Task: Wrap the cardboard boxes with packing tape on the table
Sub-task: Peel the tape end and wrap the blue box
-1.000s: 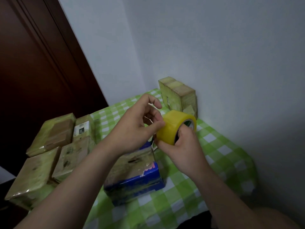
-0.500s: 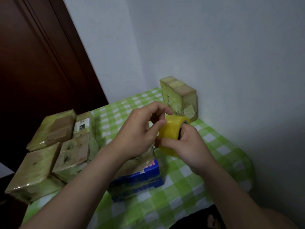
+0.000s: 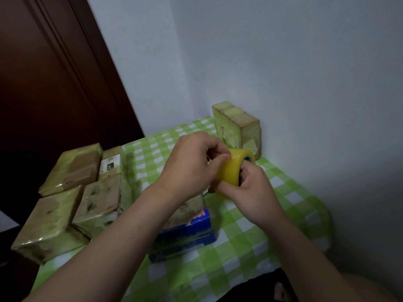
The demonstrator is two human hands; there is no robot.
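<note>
My right hand (image 3: 253,190) grips a yellow roll of packing tape (image 3: 232,168) above the table, with fingers tucked into its core. My left hand (image 3: 192,164) pinches at the top edge of the roll with thumb and fingertips. Under my hands lies a blue box (image 3: 187,234), partly covered in yellowish tape and partly hidden by my left forearm. Several tape-wrapped cardboard boxes (image 3: 98,197) are grouped at the left of the table. One more wrapped box (image 3: 235,127) stands upright against the wall at the back.
The table wears a green-and-white checked cloth (image 3: 250,240). A dark brown door (image 3: 48,73) rises at the left, and white walls close the corner behind and to the right. The cloth's front edge hangs near my body.
My hands have shifted slightly with the tape roll. My left fingers closed from a loose reach onto the roll's top edge.
</note>
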